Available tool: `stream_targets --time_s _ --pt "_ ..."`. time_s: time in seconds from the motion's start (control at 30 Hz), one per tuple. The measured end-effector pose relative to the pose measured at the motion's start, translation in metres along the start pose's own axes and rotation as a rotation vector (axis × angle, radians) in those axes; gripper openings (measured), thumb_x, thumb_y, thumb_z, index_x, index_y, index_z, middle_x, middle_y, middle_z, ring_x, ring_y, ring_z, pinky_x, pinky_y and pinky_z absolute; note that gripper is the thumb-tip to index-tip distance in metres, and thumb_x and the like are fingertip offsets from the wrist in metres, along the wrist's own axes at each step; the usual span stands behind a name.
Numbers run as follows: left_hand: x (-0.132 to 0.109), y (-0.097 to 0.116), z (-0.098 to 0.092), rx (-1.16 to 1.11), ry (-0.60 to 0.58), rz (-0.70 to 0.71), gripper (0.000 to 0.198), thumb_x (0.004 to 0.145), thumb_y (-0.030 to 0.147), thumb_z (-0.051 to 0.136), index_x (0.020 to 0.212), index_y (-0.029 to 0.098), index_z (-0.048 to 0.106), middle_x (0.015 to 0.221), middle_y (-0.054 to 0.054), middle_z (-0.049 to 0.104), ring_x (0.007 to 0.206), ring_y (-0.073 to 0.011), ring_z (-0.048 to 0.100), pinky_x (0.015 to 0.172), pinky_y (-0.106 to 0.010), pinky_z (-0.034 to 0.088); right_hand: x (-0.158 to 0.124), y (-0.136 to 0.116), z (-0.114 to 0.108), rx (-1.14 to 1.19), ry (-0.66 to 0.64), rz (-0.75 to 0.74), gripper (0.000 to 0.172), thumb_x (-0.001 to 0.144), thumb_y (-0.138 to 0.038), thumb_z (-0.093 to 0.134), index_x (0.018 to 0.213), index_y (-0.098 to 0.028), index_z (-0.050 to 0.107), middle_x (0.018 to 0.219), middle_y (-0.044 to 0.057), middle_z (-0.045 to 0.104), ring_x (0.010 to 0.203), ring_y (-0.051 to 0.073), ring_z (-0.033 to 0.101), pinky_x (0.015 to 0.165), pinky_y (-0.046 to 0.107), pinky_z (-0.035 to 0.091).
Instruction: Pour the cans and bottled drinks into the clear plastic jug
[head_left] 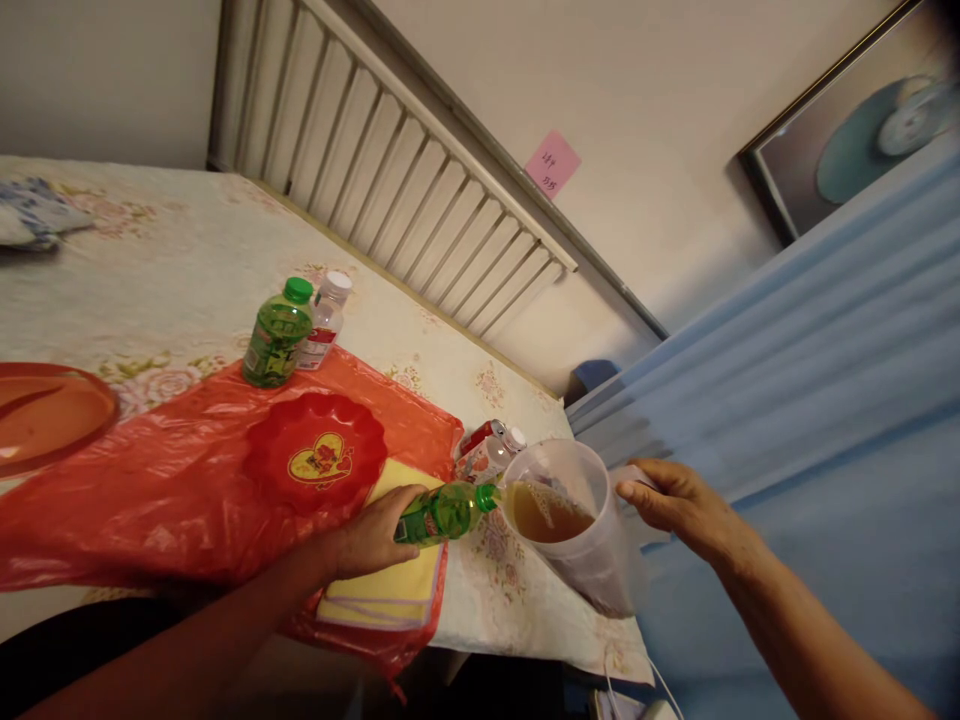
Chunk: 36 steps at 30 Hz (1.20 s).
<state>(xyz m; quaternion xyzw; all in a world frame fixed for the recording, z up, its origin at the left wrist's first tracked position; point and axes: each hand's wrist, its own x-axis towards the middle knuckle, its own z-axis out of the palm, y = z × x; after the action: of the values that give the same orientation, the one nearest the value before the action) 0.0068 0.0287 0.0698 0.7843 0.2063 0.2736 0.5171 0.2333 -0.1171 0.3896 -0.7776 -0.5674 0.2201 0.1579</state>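
Observation:
My left hand [375, 535] is wrapped round a green plastic bottle [448, 512]. The bottle lies nearly level in the picture, its neck at the rim of a clear plastic jug [600, 570]. Brownish liquid [551, 515] with some foam shows inside the jug. At the jug's right side my right hand [679, 505] grips the handle. Whether liquid is flowing between bottle and jug I cannot tell. Below the left hand lies a folded yellow cloth [382, 600]. A red scalloped plate [270, 450] with a yellow heart sits just beyond that hand.
A capped green bottle [277, 335] and a clear white-capped bottle [324, 325] stand behind the plate. A can [480, 438] and another white-capped bottle [489, 458] are beside the jug. Red plastic sheeting [150, 480] covers part of the flowered tablecloth [172, 260]. A blue curtain [787, 400] hangs at right.

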Motion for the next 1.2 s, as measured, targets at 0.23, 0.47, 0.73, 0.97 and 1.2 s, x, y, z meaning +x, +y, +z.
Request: stream_targets --time_s 0.23,0.47,0.73,0.97,1.2 --pt "-0.001 0.003 -0.001 0.008 -0.006 -0.018 0.073 0.065 0.022 0.066 0.134 0.024 0.043 0.138 -0.008 0.054 0.127 -0.0301 0.05 0.108 -0.044 0.04 0.0 -0.002 -0.001 -0.014 -0.007 -0.002 0.052 0.075 -0.068 0.06 0.064 -0.018 0.053 0.056 -0.006 0.027 0.051 0.008 0.024 0.045 0.022 0.019" --pt "-0.002 0.006 -0.003 -0.046 0.044 -0.011 0.07 0.063 0.02 0.069 0.13 0.025 0.05 0.133 -0.007 0.058 0.123 -0.0311 0.054 0.105 -0.044 0.043 -0.001 -0.002 -0.001 -0.016 -0.019 0.007 0.052 0.075 -0.068 0.059 0.066 -0.017 0.055 0.056 -0.006 0.027 0.051 0.008 0.022 0.045 0.023 0.019" --pt "-0.001 0.009 -0.003 -0.046 0.04 -0.027 0.068 0.063 0.02 0.069 0.129 0.024 0.052 0.131 -0.007 0.059 0.121 -0.0302 0.055 0.104 -0.043 0.045 0.0 0.001 -0.003 -0.05 -0.007 -0.009 0.052 0.077 -0.067 0.059 0.065 -0.017 0.053 0.058 -0.005 0.029 0.053 0.008 0.025 0.046 0.022 0.021" --pt "-0.002 0.015 -0.006 -0.067 0.05 -0.032 0.066 0.062 0.021 0.071 0.126 0.023 0.055 0.129 -0.008 0.061 0.119 -0.0313 0.057 0.103 -0.043 0.046 0.0 0.0 -0.003 -0.073 -0.009 -0.019 0.053 0.077 -0.069 0.058 0.066 -0.017 0.054 0.058 -0.005 0.029 0.053 0.008 0.025 0.047 0.022 0.021" --pt "-0.003 0.016 -0.006 -0.063 0.04 -0.045 0.066 0.062 0.021 0.069 0.126 0.024 0.053 0.13 -0.008 0.06 0.12 -0.0319 0.055 0.103 -0.044 0.045 -0.001 -0.001 -0.003 -0.054 -0.01 -0.007 0.053 0.075 -0.069 0.059 0.066 -0.017 0.056 0.056 -0.005 0.03 0.052 0.008 0.026 0.046 0.022 0.022"
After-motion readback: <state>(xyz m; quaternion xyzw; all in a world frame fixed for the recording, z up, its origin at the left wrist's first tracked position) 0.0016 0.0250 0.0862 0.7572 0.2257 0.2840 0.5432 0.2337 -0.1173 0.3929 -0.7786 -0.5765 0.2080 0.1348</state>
